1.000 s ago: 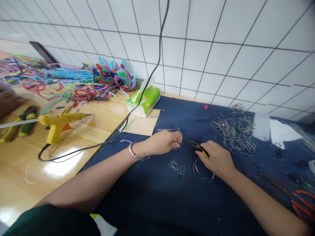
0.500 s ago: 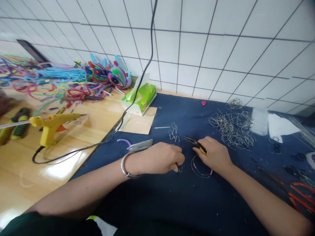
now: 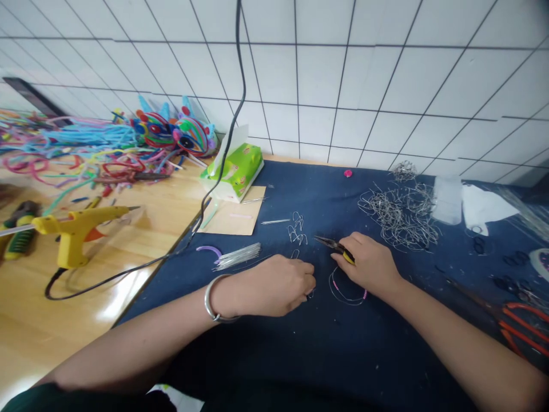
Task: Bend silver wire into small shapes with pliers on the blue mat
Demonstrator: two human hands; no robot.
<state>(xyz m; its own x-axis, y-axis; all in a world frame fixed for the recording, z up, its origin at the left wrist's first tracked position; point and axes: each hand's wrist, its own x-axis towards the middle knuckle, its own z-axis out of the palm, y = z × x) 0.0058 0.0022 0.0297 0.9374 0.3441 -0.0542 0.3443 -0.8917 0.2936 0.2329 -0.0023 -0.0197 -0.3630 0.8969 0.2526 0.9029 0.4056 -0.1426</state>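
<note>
My right hand (image 3: pixel 366 262) is closed around needle-nose pliers (image 3: pixel 343 250) with yellow grips, their dark jaws pointing left. Just below hangs or lies a thin wire loop (image 3: pixel 343 298) with pink bits on it; whether the hand touches it I cannot tell. My left hand (image 3: pixel 277 284), with a silver bangle at the wrist, is pinched over the dark blue cloth. A small bent wire (image 3: pixel 311 294) shows at its fingertips, mostly hidden. Beyond the knuckles lie several bent wire pieces (image 3: pixel 297 229). Straight wires (image 3: pixel 238 257) form a bundle beside a purple curved strip (image 3: pixel 210 249).
A tangled wire pile (image 3: pixel 398 220) lies back right, red-handled scissors (image 3: pixel 521 326) at the right. Left are a yellow glue gun (image 3: pixel 81 226) with a trailing black cord (image 3: pixel 128 273), a green tissue pack (image 3: pixel 240 169), and colourful pipe cleaners (image 3: pixel 94 137). A tiled wall closes the back.
The view has shifted slightly, moving the scene left. My left hand has turned a little, and a wire hook now shows behind its knuckles. The right hand keeps the pliers.
</note>
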